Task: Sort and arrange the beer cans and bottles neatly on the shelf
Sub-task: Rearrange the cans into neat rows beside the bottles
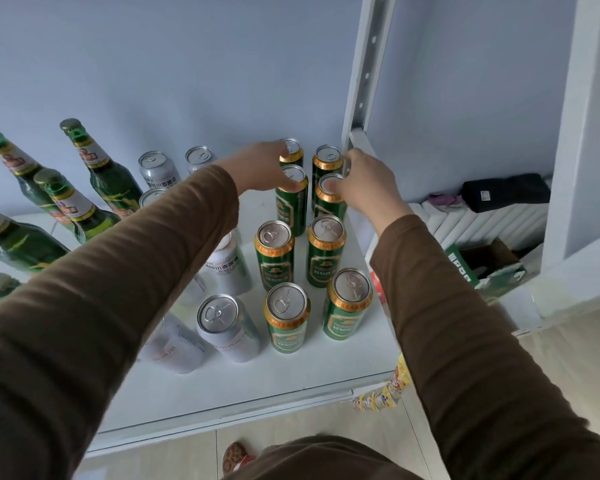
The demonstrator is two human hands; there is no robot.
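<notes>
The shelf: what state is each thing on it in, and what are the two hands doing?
Green cans: upright, sealed, in two columns.
Silver cans: upright, sealed, left of the green ones.
Bottles: upright, capped, at far left.
Left hand: holds a green can's top in the left column.
Right hand: holds a green can's top in the right column.
Shelf: white, carrying all of it.

Place: a room in a home, apparently used for storage.
Shelving: a white shelf (291, 386) on a slotted metal upright (368, 71), against a pale blue wall (187, 64).
Heating: a white radiator (482, 223) with dark cloth on top.
Floor: light tiles (326, 427) (a patterned slipper (234, 457) shows below).
</notes>
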